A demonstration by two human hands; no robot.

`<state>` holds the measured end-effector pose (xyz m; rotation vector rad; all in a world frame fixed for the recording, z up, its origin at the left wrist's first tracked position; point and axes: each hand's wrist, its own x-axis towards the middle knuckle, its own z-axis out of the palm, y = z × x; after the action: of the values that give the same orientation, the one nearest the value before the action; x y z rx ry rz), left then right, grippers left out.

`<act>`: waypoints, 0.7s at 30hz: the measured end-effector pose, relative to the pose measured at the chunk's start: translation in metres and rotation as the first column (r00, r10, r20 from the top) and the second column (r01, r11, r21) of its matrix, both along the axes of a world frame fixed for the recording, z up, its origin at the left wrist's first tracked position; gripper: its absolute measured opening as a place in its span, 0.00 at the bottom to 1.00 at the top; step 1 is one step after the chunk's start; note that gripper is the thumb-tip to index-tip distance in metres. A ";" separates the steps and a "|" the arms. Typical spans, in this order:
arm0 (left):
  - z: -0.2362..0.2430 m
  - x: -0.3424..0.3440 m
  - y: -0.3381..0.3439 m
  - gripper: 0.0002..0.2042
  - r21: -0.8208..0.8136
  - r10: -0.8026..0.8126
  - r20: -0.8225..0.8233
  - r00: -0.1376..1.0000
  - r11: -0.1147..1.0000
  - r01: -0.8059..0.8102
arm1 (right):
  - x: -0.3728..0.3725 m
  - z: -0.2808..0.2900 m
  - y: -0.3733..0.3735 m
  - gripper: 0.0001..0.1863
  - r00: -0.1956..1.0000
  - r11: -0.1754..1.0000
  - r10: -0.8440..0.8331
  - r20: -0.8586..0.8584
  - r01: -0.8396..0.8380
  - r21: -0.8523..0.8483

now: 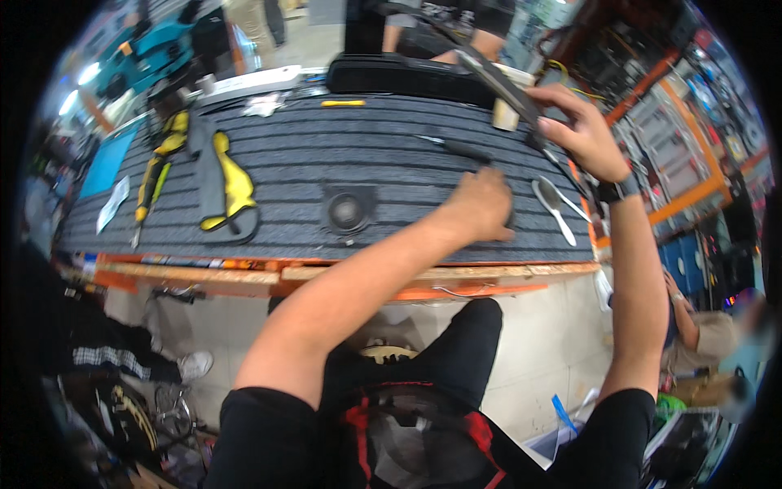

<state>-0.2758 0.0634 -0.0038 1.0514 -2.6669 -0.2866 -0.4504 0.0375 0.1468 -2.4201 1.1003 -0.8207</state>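
In my right hand (582, 130), raised over the bench's right side, is a long, narrow dark bar (505, 85), pinched between thumb and fingers. It slants away toward the far middle. My left hand (483, 204) rests low on the ribbed grey mat (301, 155), its fingers curled. Something dark shows at its right edge, too covered to name. Just beyond its fingers lies a screwdriver (466, 149) with a dark handle. A round black speaker driver (348, 212) on a square frame sits left of that hand. To the right lie two white spoon-shaped things (555, 213).
A yellow-and-grey tool (232, 187) and a yellow-black, long-handled tool (152, 175) lie at left. A long black case (411, 79) and a white power strip (252, 84) line the back. The bench's wooden front edge (440, 273) borders my lap. People stand nearby.
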 end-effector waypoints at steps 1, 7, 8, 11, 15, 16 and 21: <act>-0.007 0.000 0.001 0.41 -0.031 0.028 -0.004 1.000 0.999 -0.029 | 0.002 -0.001 0.002 0.28 1.000 1.000 0.018 0.018 -0.018 0.016; 0.013 0.031 -0.009 0.39 0.060 0.120 -0.042 0.992 0.991 -0.118 | -0.008 -0.001 0.019 0.29 0.994 0.987 0.002 0.106 -0.019 0.158; 0.017 0.056 -0.020 0.41 0.043 0.133 -0.025 0.991 0.990 -0.132 | -0.007 -0.002 0.019 0.30 0.995 0.986 0.000 0.096 -0.016 0.164; 0.053 0.146 -0.039 0.41 0.106 0.202 -0.006 0.979 0.974 -0.201 | -0.023 -0.003 0.030 0.30 0.993 0.984 -0.016 0.113 -0.004 0.178; 0.056 0.253 -0.051 0.45 0.228 0.280 0.016 0.960 0.934 -0.276 | -0.025 -0.008 0.038 0.30 0.991 0.978 -0.019 0.136 -0.010 0.208; 0.055 0.260 -0.045 0.44 0.298 0.267 -0.023 0.963 0.922 -0.248 | -0.031 -0.011 0.039 0.30 0.991 0.979 -0.027 0.130 0.000 0.203; 0.045 0.174 -0.022 0.42 0.178 -0.004 -0.207 0.978 0.983 0.042 | -0.037 -0.010 0.046 0.30 0.989 0.975 -0.086 0.124 0.058 0.215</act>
<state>-0.1018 0.0413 0.0410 0.9822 -2.5044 -0.6194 -0.4871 0.0831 0.1364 -2.1319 1.1661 -0.8298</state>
